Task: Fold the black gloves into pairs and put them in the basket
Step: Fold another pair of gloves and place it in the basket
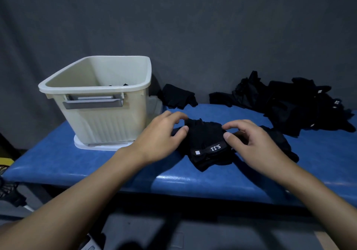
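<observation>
Left hand: fingers bent, thumb tip on the glove bundle's left edge; cannot tell if it grips.
Right hand: thumb and forefinger pinch the bundle's right edge.
Glove bundle: one, black, on the blue table between both hands' fingers.
Loose glove: one, partly under the right hand.
Basket: one, left of the left fingers.
Far glove: one, beyond the left fingers, beside the basket.
Glove pile: one heap, far right; count unclear.
</observation>
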The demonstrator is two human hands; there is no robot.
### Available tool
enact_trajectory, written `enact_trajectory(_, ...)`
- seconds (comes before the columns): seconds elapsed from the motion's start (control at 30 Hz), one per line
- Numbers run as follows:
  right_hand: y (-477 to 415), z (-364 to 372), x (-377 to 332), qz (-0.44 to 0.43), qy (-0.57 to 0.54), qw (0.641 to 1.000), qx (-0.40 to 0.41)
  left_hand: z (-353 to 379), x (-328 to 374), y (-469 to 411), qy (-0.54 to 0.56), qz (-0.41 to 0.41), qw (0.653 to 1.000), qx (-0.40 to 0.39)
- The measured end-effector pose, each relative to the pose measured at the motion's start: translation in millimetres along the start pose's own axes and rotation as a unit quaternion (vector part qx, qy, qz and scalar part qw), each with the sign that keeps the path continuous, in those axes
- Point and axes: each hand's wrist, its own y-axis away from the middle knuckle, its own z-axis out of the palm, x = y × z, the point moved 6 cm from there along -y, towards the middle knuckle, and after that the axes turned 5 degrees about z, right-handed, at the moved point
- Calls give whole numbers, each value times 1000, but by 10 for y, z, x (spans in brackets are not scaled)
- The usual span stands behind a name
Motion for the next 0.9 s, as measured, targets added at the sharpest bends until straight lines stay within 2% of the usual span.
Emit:
enact_trajectory(0.17,-154,-18,-32,16,25,1000,2,138,-69,-97,-5,-19,999,-39)
enact_trajectory(0.37,-259,96,37,50,24,997,-56,183,-67,-133,-10,-20,999,-43)
enact_trajectory(0.57,-304,146,102,38,65,996,-48,153,-76,-122,31,-22,999,-21)
enact_trajectory(0.7,-285,85,47,16,66,998,-14,71,-23,-112,41,-9,999,26)
enact_trajectory(0.8,-269,56,-41,-10,31,999,3,0,14,-105,64,-10,996,60)
enact_trajectory(0.9,-262,106,-59,-13,8,1000,-21,-15,18,-84,82,-24,994,61)
